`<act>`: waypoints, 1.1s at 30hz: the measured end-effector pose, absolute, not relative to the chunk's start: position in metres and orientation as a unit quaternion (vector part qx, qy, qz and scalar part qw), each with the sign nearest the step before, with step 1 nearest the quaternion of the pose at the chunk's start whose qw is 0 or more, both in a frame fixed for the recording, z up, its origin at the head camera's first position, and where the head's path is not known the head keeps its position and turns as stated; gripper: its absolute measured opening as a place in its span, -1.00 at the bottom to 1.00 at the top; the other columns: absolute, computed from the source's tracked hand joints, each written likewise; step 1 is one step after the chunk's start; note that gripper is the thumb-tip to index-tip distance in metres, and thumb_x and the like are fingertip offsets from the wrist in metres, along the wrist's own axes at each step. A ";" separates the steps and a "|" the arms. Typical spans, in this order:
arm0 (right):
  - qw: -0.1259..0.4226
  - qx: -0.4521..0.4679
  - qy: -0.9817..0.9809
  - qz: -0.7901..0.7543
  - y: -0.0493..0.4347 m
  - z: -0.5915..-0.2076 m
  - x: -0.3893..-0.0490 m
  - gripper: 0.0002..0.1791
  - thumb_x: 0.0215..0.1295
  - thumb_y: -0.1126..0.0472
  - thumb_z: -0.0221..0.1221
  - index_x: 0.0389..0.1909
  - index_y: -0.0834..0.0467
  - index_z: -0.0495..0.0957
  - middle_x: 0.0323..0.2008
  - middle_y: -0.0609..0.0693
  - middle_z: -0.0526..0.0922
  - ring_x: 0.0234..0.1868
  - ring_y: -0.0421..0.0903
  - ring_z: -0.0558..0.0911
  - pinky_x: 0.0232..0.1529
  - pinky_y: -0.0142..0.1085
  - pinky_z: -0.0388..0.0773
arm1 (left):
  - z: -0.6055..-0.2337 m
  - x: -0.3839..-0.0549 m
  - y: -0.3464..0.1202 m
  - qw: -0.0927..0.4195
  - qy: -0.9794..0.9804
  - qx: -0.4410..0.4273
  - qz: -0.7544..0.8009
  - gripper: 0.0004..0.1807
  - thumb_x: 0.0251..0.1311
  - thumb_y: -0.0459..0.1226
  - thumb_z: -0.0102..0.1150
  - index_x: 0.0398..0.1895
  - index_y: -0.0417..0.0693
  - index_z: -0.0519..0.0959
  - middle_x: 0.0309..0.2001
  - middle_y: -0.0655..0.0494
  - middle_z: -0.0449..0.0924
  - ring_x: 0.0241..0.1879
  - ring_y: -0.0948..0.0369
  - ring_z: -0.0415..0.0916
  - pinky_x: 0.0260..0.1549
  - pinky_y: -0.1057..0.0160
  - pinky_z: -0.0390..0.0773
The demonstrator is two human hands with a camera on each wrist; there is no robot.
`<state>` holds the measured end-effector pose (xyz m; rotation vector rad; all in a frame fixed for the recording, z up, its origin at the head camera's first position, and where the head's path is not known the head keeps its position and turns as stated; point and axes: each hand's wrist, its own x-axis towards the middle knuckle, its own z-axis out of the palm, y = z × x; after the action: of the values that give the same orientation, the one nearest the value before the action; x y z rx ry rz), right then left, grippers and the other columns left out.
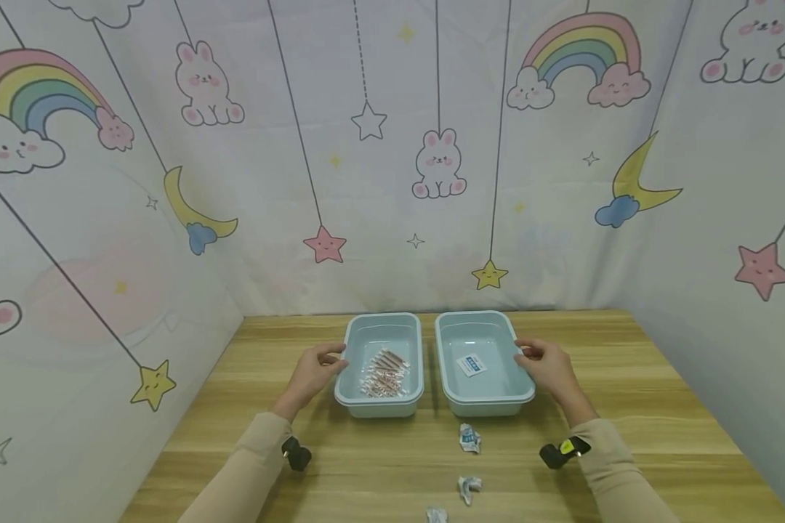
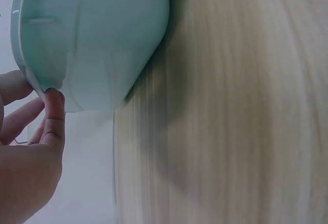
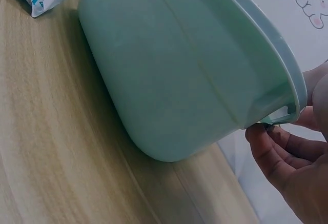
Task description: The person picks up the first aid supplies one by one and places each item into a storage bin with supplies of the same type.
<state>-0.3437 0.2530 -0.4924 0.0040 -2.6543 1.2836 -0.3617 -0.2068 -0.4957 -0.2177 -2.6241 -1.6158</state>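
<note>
Two light-blue plastic tubs stand side by side on the table. My left hand (image 1: 315, 374) pinches the outer rim of the left tub (image 1: 347, 400), thumb and fingers on either side of it in the left wrist view. At the outer rim of the right tub (image 1: 484, 400), my right hand (image 1: 549, 367) grips with fingertips tucked under the lip, as the right wrist view shows. Inside the left tub lies a pile of thin brown sticks in clear wrapping (image 1: 387, 374). A small flat white packet with blue print (image 1: 472, 365) rests in the right one.
Crumpled white wrappers lie in front of the tubs: one with blue print (image 1: 469, 439), a twisted one (image 1: 469, 489) nearer me, and another (image 1: 437, 515) at the bottom edge. Behind the wood-grain table (image 1: 379, 465) hangs a patterned cloth (image 1: 392, 276), with more cloth at both sides.
</note>
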 end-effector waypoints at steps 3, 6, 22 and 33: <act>0.092 -0.004 -0.895 0.436 0.252 -0.491 -0.343 -0.62 0.29 0.22 0.21 0.10 0.24 0.58 -0.04 0.28 0.65 -0.01 0.14 0.62 -0.02 -0.04 0.59 | -0.495 -0.361 -0.207 0.025 -0.850 -0.072 -0.521 -0.54 0.19 -0.32 0.31 0.18 -0.22 0.54 0.15 -0.13 0.57 -0.04 0.03 0.59 -0.18 0.17 0.64; 0.090 -0.010 -0.894 0.438 0.251 -0.491 -0.343 -0.62 0.28 0.22 0.21 0.11 0.23 0.58 -0.04 0.27 0.65 -0.02 0.12 0.62 -0.02 -0.06 0.59 | -0.495 -0.361 -0.207 0.025 -0.856 -0.074 -0.511 -0.54 0.20 -0.30 0.30 0.17 -0.21 0.54 0.10 -0.16 0.59 -0.07 0.04 0.60 -0.21 0.17 0.64; 0.098 -0.005 -0.896 0.434 0.251 -0.493 -0.344 -0.60 0.27 0.22 0.21 0.12 0.25 0.57 -0.10 0.24 0.67 -0.09 0.08 0.63 -0.12 -0.18 0.58 | -0.490 -0.360 -0.204 0.095 -0.879 -0.098 -0.457 -0.62 0.25 -0.26 0.26 0.12 -0.16 0.58 -0.05 -0.08 0.60 -0.16 0.09 0.57 -0.23 0.19 0.63; 0.098 0.001 -0.896 0.434 0.253 -0.495 -0.343 -0.61 0.29 0.19 0.21 0.12 0.22 0.58 -0.13 0.20 0.68 -0.13 0.02 0.64 -0.17 -0.26 0.57 | -0.462 -0.334 -0.169 0.207 -0.836 -0.275 -0.427 -0.72 0.15 -0.43 0.31 -0.04 -0.19 0.64 -0.14 -0.05 0.64 -0.28 0.16 0.57 -0.31 0.30 0.65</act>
<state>-0.3434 0.2532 -0.4953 0.0041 -2.6511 1.2838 -0.3337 -0.1688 -0.4616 -0.7665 -2.3278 -1.1886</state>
